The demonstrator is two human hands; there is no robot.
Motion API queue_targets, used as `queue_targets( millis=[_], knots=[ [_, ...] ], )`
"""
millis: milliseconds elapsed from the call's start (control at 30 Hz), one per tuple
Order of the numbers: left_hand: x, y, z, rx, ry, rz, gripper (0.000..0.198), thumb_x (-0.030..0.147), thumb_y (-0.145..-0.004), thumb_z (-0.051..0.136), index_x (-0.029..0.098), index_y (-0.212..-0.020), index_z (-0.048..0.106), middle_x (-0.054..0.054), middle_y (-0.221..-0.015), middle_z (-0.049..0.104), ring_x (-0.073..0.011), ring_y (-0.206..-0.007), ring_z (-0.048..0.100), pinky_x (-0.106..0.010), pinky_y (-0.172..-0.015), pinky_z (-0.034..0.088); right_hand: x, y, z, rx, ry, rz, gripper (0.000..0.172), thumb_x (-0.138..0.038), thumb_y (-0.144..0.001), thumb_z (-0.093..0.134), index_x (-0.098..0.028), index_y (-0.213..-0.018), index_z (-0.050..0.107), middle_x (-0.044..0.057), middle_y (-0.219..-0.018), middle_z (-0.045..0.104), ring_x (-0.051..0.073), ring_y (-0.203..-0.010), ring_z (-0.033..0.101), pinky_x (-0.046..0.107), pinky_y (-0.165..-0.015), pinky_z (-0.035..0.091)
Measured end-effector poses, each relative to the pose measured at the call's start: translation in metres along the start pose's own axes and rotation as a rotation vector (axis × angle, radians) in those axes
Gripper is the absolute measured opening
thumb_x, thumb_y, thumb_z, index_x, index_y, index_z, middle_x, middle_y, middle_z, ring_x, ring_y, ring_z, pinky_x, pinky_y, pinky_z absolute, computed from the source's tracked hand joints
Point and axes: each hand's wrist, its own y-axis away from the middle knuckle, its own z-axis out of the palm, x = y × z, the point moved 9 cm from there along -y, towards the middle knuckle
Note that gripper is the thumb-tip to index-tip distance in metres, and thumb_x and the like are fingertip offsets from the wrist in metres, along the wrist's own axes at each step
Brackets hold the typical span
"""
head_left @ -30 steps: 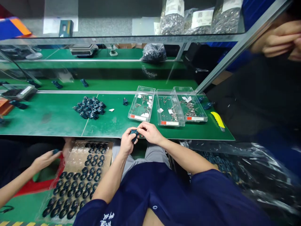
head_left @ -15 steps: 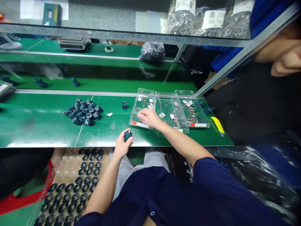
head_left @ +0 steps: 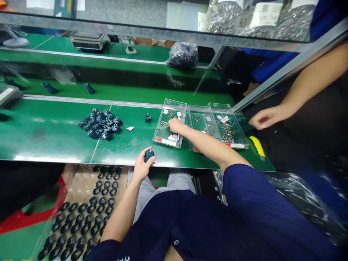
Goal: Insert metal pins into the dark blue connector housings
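Note:
My left hand (head_left: 141, 165) is closed around a small dark-blue moulded part (head_left: 148, 156) at the table's front edge. My right hand (head_left: 176, 125) reaches down into the leftmost clear plastic tray (head_left: 166, 141), its fingers drawn together among small metal pieces (head_left: 164, 124). Whatever lies between those fingertips is hidden. Two more clear trays, a middle one (head_left: 192, 111) and a right one (head_left: 243, 145), hold similar metal bits and paper scraps. A single blue part (head_left: 148, 118) stands left of the trays, and a heap of such parts (head_left: 101, 124) lies farther left.
A yellow cutter knife (head_left: 257, 146) lies right of the trays. At the right, another person's hand (head_left: 268, 116) hangs near the table's end. A metal shelf edge (head_left: 141, 29) crosses above the bench. Black rings (head_left: 73, 219) fill a box below left.
My right hand has moved deeper into the left tray, toward its far end. The other person's arm has come down beside the trays. My left hand keeps its hold.

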Motion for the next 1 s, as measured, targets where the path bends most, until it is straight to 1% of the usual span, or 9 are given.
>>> queue_targets(
  millis=[100, 167, 267, 367, 500, 567, 700, 867, 1000],
  knots=[
    [0.008, 0.001, -0.002, 0.002, 0.113, 0.047, 0.056, 0.031, -0.077, 0.074, 0.019, -0.128, 0.053, -0.004, -0.098, 0.065, -0.0109, -0.07, 0.061, -0.026, -0.066, 0.051, -0.003, 0.024, -0.02, 0.09, -0.088, -0.043, 0.022, -0.008, -0.082, 0.063, -0.007, -0.102, 0.073, 0.016, -0.103, 0.073, 0.02, -0.093, 0.068, 0.025, -0.081, 0.049],
    [0.018, 0.003, -0.003, 0.007, 0.166, 0.083, 0.059, 0.027, -0.073, 0.078, 0.021, -0.125, 0.05, -0.002, -0.094, 0.064, -0.0103, -0.068, 0.06, -0.024, -0.062, 0.049, -0.009, 0.053, -0.026, 0.121, -0.321, -0.09, 0.02, -0.013, -0.086, 0.061, -0.011, -0.102, 0.072, 0.009, -0.095, 0.074, 0.014, -0.079, 0.067, 0.021, -0.072, 0.051],
    [0.032, 0.01, 0.002, -0.006, 0.241, 0.106, 0.057, 0.024, -0.07, 0.079, 0.024, -0.115, 0.044, 0.001, -0.088, 0.064, -0.01, -0.066, 0.06, -0.021, -0.058, 0.047, -0.027, 0.11, -0.011, 0.058, -0.927, -0.157, 0.019, -0.021, -0.083, 0.067, -0.011, -0.099, 0.07, 0.005, -0.073, 0.07, 0.012, -0.057, 0.062, 0.023, -0.057, 0.052],
    [0.044, 0.022, 0.016, -0.047, 0.325, 0.087, 0.052, 0.027, -0.072, 0.078, 0.024, -0.11, 0.042, 0.001, -0.086, 0.065, -0.0107, -0.068, 0.062, -0.021, -0.057, 0.047, -0.06, 0.165, 0.01, 0.06, -1.277, -0.284, 0.03, -0.032, -0.082, 0.069, -0.013, -0.106, 0.071, 0.005, -0.074, 0.069, 0.014, -0.061, 0.065, 0.029, -0.063, 0.056],
    [0.057, 0.039, 0.033, -0.079, 0.418, 0.115, 0.051, 0.03, -0.072, 0.077, 0.023, -0.11, 0.044, 0.0, -0.085, 0.066, -0.0107, -0.067, 0.063, -0.02, -0.057, 0.048, -0.083, 0.207, 0.019, 0.366, -1.317, -0.39, 0.025, -0.034, -0.082, 0.07, -0.017, -0.1, 0.074, 0.007, -0.097, 0.07, 0.017, -0.087, 0.067, 0.034, -0.085, 0.056],
    [0.06, 0.045, 0.038, -0.099, 0.428, 0.119, 0.051, 0.029, -0.071, 0.077, 0.023, -0.11, 0.045, 0.0, -0.084, 0.066, -0.0102, -0.066, 0.063, -0.02, -0.059, 0.049, -0.09, 0.212, 0.028, 0.335, -1.412, -0.414, 0.025, -0.034, -0.082, 0.071, -0.017, -0.101, 0.073, 0.006, -0.097, 0.07, 0.017, -0.089, 0.067, 0.036, -0.087, 0.055],
    [0.057, 0.052, 0.043, -0.136, 0.375, 0.069, 0.05, 0.027, -0.07, 0.078, 0.021, -0.109, 0.047, 0.001, -0.078, 0.066, -0.0099, -0.063, 0.062, -0.019, -0.057, 0.049, -0.098, 0.217, 0.04, 0.126, -1.511, -0.485, 0.028, -0.036, -0.08, 0.073, -0.017, -0.101, 0.07, 0.004, -0.092, 0.072, 0.017, -0.08, 0.068, 0.037, -0.083, 0.057],
    [0.051, 0.057, 0.044, -0.116, 0.268, 0.033, 0.048, 0.028, -0.069, 0.079, 0.017, -0.109, 0.055, -0.002, -0.083, 0.068, -0.011, -0.068, 0.064, -0.022, -0.062, 0.052, -0.078, 0.229, 0.028, 0.307, -1.208, -0.463, 0.013, -0.03, -0.081, 0.069, -0.018, -0.088, 0.071, 0.005, -0.088, 0.07, 0.017, -0.079, 0.066, 0.032, -0.077, 0.055],
    [0.055, 0.059, 0.042, -0.078, 0.098, 0.118, 0.051, 0.037, -0.078, 0.074, 0.018, -0.122, 0.057, -0.009, -0.11, 0.066, -0.0195, -0.093, 0.067, -0.03, -0.073, 0.058, -0.065, 0.236, 0.012, 0.335, -1.375, -0.458, 0.016, -0.032, -0.08, 0.071, -0.018, -0.086, 0.068, 0.004, -0.085, 0.07, 0.018, -0.078, 0.067, 0.033, -0.078, 0.055]
  ],
)
